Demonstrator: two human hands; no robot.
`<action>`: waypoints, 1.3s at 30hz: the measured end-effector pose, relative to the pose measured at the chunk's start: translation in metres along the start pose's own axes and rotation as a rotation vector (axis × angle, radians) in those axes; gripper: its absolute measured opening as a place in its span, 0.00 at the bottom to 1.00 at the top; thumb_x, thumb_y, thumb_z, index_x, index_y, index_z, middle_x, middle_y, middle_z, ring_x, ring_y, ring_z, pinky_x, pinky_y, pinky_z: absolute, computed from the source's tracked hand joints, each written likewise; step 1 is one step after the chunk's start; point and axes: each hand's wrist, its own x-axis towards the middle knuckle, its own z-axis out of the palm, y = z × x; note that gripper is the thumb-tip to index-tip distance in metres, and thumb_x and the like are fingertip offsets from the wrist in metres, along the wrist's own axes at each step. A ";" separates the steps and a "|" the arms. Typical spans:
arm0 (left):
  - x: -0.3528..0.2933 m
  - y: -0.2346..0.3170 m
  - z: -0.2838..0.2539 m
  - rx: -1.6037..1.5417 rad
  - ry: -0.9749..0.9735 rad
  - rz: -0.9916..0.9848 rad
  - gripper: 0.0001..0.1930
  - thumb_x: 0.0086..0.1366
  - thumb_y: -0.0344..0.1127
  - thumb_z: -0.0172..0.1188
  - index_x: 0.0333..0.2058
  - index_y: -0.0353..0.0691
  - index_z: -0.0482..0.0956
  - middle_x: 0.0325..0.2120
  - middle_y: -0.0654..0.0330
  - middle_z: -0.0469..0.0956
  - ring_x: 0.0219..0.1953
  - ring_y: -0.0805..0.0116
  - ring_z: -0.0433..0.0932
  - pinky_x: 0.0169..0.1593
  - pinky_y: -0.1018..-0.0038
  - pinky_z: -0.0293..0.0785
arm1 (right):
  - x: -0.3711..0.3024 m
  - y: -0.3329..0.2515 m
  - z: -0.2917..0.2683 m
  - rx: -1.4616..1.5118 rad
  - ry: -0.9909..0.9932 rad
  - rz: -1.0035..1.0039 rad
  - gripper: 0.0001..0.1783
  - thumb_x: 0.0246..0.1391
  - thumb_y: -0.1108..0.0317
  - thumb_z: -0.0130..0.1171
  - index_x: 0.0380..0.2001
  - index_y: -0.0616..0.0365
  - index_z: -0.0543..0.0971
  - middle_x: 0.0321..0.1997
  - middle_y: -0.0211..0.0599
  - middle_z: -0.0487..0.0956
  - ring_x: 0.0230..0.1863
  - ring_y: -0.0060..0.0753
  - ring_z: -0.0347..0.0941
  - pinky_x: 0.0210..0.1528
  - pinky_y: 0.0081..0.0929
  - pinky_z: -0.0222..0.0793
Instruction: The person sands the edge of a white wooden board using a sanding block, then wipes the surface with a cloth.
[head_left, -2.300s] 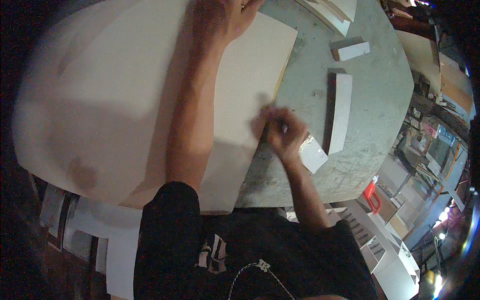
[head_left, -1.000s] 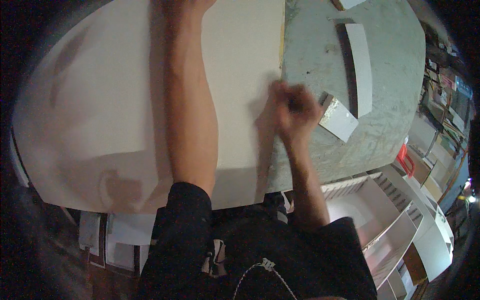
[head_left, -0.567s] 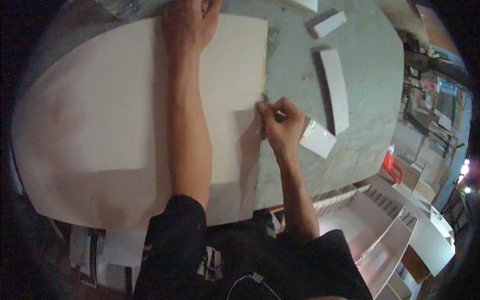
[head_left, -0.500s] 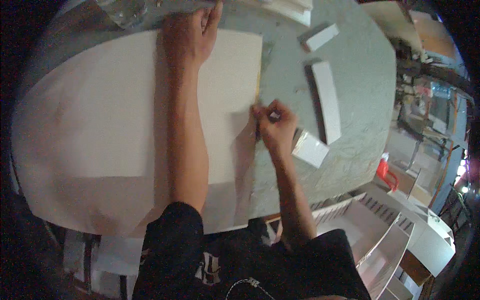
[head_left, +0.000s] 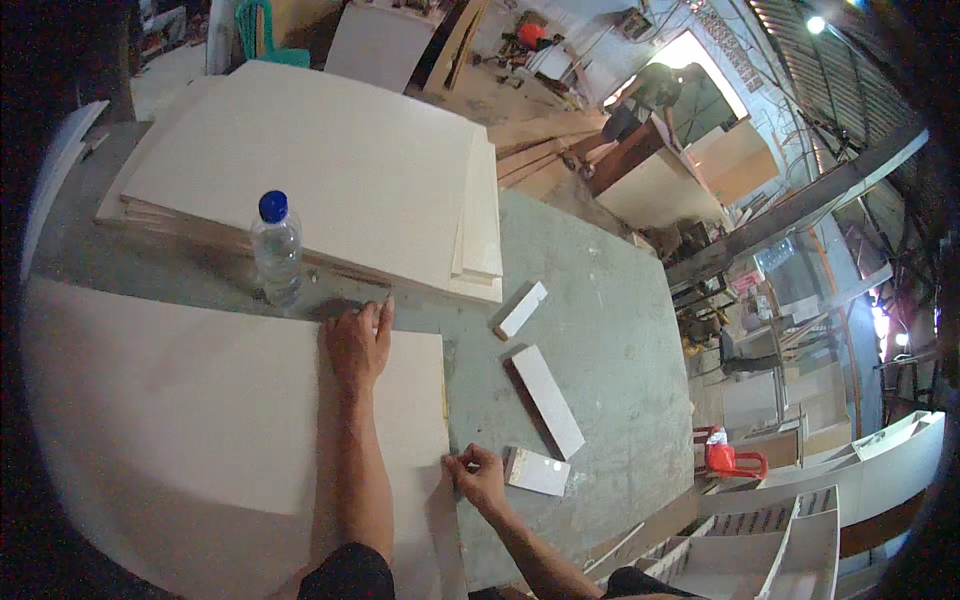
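- A clear plastic bottle (head_left: 277, 250) with a blue cap stands near the workbench's (head_left: 610, 310) far edge.
- A stack of pale boards (head_left: 330, 170) lies behind it.
- A red chair (head_left: 727, 460) stands beyond the right edge.

Pale cream board (head_left: 200, 420), grey-green mottled table (head_left: 600, 300), clear bottle (head_left: 276, 255) with blue cap, perhaps white offcuts (head_left: 548, 400)

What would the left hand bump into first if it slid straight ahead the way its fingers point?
Probably the stack of boards. The left hand points just right of the water bottle, so it likely misses that, though depth is unclear.
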 end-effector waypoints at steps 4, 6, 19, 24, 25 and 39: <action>-0.010 -0.013 0.005 0.056 0.115 0.100 0.25 0.72 0.55 0.43 0.31 0.43 0.82 0.26 0.54 0.81 0.33 0.52 0.79 0.45 0.57 0.69 | 0.035 -0.023 0.011 -0.073 0.019 -0.040 0.19 0.47 0.58 0.68 0.18 0.61 0.73 0.18 0.30 0.74 0.24 0.20 0.67 0.28 0.28 0.67; -0.010 -0.008 0.017 0.067 0.117 0.086 0.25 0.72 0.55 0.43 0.32 0.43 0.82 0.27 0.53 0.82 0.33 0.50 0.79 0.45 0.56 0.69 | 0.051 0.001 0.013 -0.012 0.037 -0.084 0.19 0.47 0.59 0.68 0.19 0.61 0.73 0.18 0.30 0.74 0.24 0.19 0.67 0.28 0.28 0.67; -0.005 -0.023 0.009 0.065 0.076 0.043 0.28 0.68 0.62 0.44 0.30 0.45 0.83 0.25 0.50 0.82 0.32 0.46 0.81 0.39 0.52 0.74 | 0.081 -0.056 -0.005 -0.043 0.014 -0.175 0.18 0.47 0.60 0.70 0.21 0.65 0.77 0.19 0.34 0.78 0.25 0.18 0.70 0.28 0.26 0.68; 0.002 -0.033 0.004 -0.056 0.121 -0.020 0.34 0.68 0.65 0.43 0.25 0.35 0.76 0.17 0.45 0.73 0.21 0.44 0.74 0.28 0.56 0.69 | 0.029 -0.058 -0.018 0.224 -0.077 0.021 0.13 0.50 0.66 0.69 0.23 0.64 0.77 0.19 0.35 0.79 0.24 0.15 0.72 0.28 0.22 0.69; 0.002 -0.034 0.005 -0.003 0.151 0.014 0.34 0.68 0.65 0.44 0.25 0.35 0.76 0.17 0.46 0.73 0.21 0.44 0.74 0.27 0.56 0.69 | 0.015 -0.049 -0.016 0.223 -0.090 0.011 0.13 0.50 0.66 0.69 0.23 0.64 0.77 0.19 0.35 0.79 0.24 0.16 0.72 0.28 0.22 0.69; 0.001 -0.030 0.013 -0.015 0.043 -0.010 0.32 0.69 0.62 0.46 0.23 0.35 0.74 0.16 0.46 0.71 0.19 0.48 0.73 0.24 0.57 0.64 | 0.005 -0.020 0.007 0.141 -0.113 0.145 0.18 0.49 0.65 0.70 0.18 0.62 0.72 0.19 0.32 0.76 0.24 0.18 0.69 0.28 0.24 0.67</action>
